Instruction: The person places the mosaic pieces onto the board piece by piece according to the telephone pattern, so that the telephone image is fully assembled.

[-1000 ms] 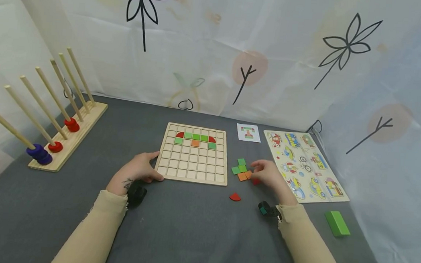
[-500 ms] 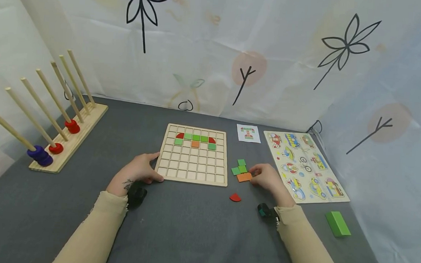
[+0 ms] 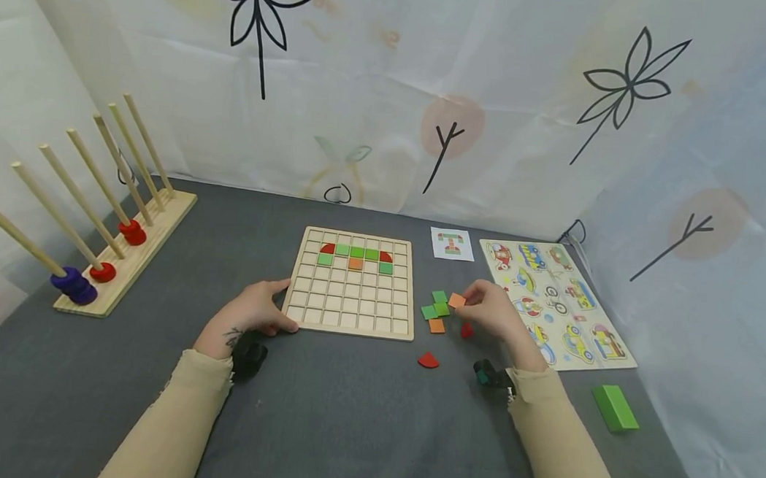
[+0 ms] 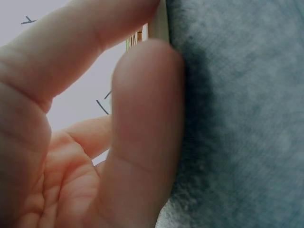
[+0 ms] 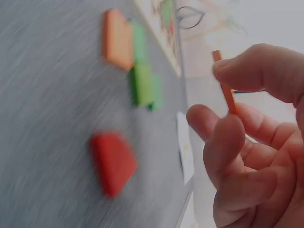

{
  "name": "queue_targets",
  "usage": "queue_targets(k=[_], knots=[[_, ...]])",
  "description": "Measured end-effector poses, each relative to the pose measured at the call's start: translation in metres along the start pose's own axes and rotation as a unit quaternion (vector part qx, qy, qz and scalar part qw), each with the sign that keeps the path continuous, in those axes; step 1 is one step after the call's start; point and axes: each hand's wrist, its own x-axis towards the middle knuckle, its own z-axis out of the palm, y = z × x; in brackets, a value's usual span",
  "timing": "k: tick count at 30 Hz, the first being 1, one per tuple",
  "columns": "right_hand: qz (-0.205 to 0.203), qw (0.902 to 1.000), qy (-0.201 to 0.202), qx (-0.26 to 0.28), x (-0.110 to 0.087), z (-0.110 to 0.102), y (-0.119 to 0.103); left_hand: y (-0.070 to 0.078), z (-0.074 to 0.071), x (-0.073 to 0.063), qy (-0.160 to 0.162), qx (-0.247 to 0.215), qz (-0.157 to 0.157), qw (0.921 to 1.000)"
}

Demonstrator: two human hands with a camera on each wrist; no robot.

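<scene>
Where your right hand (image 3: 493, 309) works: you pinch an orange tile (image 3: 456, 300) between thumb and fingertips, the gap narrow; the right wrist view shows it edge-on and raised off the table (image 3: 345, 427).
Held tile, position: apart from the right edge of your grid board (image 3: 343, 304), just beside the loose green squares (image 3: 441, 309).
Left hand (image 3: 254, 306): your thumb and index finger stand spread at the board's near left corner, the thumb touching it; whether your other fingers touch cannot be told.
Grid board, upper filled row: a red curved piece at each end, three green squares between.
Grid board, row below: one green square under each red piece, one orange square (image 3: 355, 264) under the middle green.
Loose pieces: three green squares clustered, a loose orange square (image 3: 437, 326) on your side of them, one red piece (image 3: 466, 331) just beside your right hand, another red piece (image 3: 428, 360) nearer to you.
Pattern card (image 3: 451, 244): flat, beyond the loose pieces, printed with coloured shapes.
Picture puzzle (image 3: 553, 308): flat at your right, bearing vehicle images.
Green block (image 3: 615, 408): on the table, near the puzzle's close edge.
Peg stand (image 3: 144, 240): at your far left, with red and purple rings.
</scene>
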Motion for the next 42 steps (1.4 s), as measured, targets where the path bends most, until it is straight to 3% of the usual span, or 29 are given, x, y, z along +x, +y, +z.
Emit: queue_targets(k=[7,14,20,26,35,42], knots=[[-0.027,0.9927,0.014,0.117,0.014,0.011,-0.025,0.000,0.000,0.000,0.001,0.001,0.003,1.0000],[-0.025,0.9628,0.011,0.269,0.034,0.039,-0.056,0.002,-0.001,-0.001,0.000,0.001,0.001,1.0000],[-0.024,0.9481,0.017,0.317,0.051,0.069,-0.077,0.001,-0.001,-0.001,-0.002,-0.005,0.003,1.0000],[-0.004,0.9512,0.007,0.309,0.064,0.094,-0.090,0.002,0.000,-0.001,-0.001,-0.003,-0.001,1.0000],[0.020,0.9785,-0.002,0.205,0.071,0.117,-0.098,0.004,0.000,-0.002,-0.001,-0.001,-0.001,1.0000],[0.031,0.9895,0.004,0.141,0.072,0.124,-0.103,0.001,0.000,-0.001,-0.003,-0.001,0.006,1.0000]])
